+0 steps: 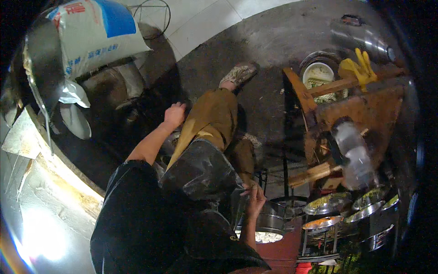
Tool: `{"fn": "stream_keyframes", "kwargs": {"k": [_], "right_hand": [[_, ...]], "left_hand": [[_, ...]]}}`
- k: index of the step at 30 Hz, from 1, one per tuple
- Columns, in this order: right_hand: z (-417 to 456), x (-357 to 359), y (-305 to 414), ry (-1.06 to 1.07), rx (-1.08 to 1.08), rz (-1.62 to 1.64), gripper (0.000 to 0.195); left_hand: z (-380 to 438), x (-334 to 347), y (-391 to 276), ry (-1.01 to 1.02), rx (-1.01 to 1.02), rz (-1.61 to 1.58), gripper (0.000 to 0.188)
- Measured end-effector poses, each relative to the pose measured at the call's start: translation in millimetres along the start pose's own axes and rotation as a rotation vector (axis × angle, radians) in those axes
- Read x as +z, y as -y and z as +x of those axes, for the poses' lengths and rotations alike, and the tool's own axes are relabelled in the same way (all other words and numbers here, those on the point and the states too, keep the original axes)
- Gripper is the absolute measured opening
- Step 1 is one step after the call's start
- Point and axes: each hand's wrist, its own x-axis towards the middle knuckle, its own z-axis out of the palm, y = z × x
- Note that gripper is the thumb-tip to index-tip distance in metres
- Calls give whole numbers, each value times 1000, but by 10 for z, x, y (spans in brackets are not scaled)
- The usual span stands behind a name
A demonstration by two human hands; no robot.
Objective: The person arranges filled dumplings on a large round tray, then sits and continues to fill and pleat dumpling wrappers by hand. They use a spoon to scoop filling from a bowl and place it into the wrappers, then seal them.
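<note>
My left hand point(175, 114) hangs beside my brown trousers point(208, 116), its fingers curled and partly hidden in shadow. Whether it holds anything cannot be made out. At the edge of a dark apron point(205, 171) is my right hand point(255, 197), with bent fingers; I cannot tell if it grips the cloth. Just past this wrist stands a round metal pot or steamer point(270, 217), with white pieces point(268, 237) visible at its lower edge.
A large printed sack point(92, 41) lies at upper left, near a white scoop-like object point(76, 121). To the right, a wooden table point(362, 109) carries a yellow rubber glove point(359, 68) and clear containers point(354, 150). Several metal bowls of food point(326, 202) stand below it.
</note>
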Motion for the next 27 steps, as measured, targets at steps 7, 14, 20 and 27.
{"fn": "stream_keyframes", "kwargs": {"k": [7,14,20,27], "right_hand": [[901,-100,-318,-178,-173,-189,35],[1548,60,120,-281,-150,-486,39],[2107,-130,-189,-202,-186,-349,35],[2441,-46,-13,-149,-235,-505,31]], "left_hand": [[479,2007,1275,347,53,410,40],[1081,2164,1366,480,134,864,46],[1102,2435,2038,226,227,546,37],[1199,2239,1782,276,211,444,34]]}}
